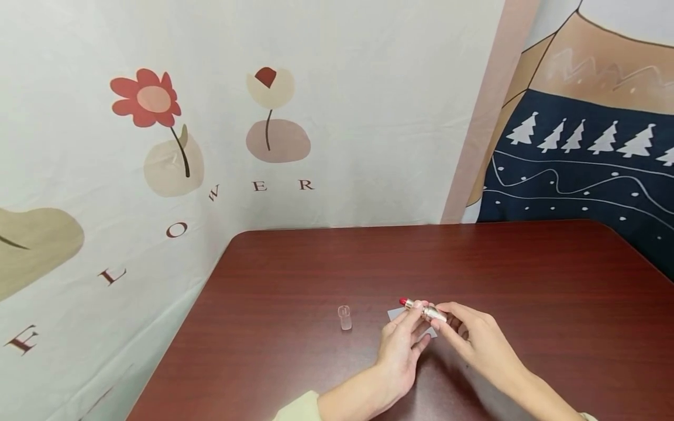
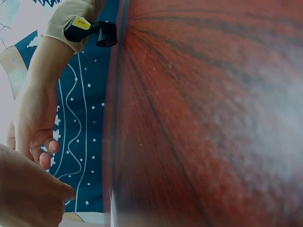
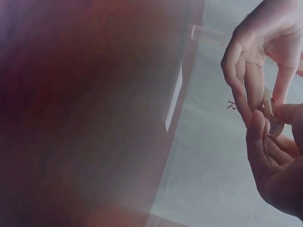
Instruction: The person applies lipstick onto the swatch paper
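A lipstick (image 1: 434, 314) with its red tip out is held between both hands above the table, tilted with the tip toward the upper left. My left hand (image 1: 398, 354) pinches it near the tip end. At the other end, the thumb and fingers of my right hand (image 1: 484, 344) grip the pale base. In the right wrist view the round bottom of the lipstick (image 3: 275, 126) shows between the fingers. A clear cap (image 1: 344, 317) stands on the table left of the hands. Beneath the hands lies a small white card (image 1: 395, 314), partly hidden. The left wrist view does not show the lipstick.
The dark red wooden table (image 1: 295, 269) reaches back to a pale wall cloth (image 1: 368, 117) printed with flowers and letters. On the right hangs a dark blue cloth (image 1: 568, 175) with white trees.
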Tool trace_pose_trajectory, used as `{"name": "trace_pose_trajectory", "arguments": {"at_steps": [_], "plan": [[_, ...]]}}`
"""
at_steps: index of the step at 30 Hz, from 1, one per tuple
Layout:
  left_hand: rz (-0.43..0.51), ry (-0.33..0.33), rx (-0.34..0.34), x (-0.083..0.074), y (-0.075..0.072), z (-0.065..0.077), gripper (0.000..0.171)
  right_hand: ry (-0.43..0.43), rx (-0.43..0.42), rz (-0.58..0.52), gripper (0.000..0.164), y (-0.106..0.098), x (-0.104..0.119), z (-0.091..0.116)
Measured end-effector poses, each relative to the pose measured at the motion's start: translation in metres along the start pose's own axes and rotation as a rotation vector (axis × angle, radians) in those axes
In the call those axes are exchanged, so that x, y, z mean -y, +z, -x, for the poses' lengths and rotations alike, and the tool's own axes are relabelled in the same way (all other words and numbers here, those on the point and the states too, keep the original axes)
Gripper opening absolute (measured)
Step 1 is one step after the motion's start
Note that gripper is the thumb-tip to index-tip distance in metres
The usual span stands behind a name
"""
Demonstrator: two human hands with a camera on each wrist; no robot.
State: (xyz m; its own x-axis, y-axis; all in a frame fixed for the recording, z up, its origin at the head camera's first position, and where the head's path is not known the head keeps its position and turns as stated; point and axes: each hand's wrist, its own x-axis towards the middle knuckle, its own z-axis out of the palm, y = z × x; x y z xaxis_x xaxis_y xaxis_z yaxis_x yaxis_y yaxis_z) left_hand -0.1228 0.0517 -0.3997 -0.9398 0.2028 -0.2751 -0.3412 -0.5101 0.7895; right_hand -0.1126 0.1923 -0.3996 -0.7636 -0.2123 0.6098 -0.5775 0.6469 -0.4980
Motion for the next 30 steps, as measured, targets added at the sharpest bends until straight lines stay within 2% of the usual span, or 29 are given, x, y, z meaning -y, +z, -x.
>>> {"name": "trace_pose_trajectory", "arguments": {"at_steps": [8,13,17,22,25,30], "plan": [[0.019,-0.009,-0.052,0.0003,-0.0036,0.0031,0.034,-0.095,-0.090,-0.011,0.037,0.0074,-0.0003,0.0018],[0.027,-0.016,-0.058,0.0005,-0.0037,0.0033,0.036,-0.120,-0.086,0.007,0.038,0.0072,0.0000,0.0014],[0.049,-0.008,-0.063,-0.0014,-0.0011,0.0013,0.040,-0.130,-0.068,0.056,0.023,0.0058,-0.0011,-0.0004],[0.064,-0.033,-0.080,-0.0037,0.0030,0.0001,0.038,-0.173,-0.082,0.105,0.040,0.0058,-0.0019,-0.0014],[0.064,-0.052,-0.100,-0.0048,0.0041,-0.0004,0.036,-0.208,-0.086,0.123,0.040,0.0069,-0.0016,-0.0022],[0.064,-0.055,-0.103,-0.0052,0.0039,-0.0001,0.040,-0.215,-0.087,0.124,0.039,0.0060,-0.0014,-0.0025]]}}
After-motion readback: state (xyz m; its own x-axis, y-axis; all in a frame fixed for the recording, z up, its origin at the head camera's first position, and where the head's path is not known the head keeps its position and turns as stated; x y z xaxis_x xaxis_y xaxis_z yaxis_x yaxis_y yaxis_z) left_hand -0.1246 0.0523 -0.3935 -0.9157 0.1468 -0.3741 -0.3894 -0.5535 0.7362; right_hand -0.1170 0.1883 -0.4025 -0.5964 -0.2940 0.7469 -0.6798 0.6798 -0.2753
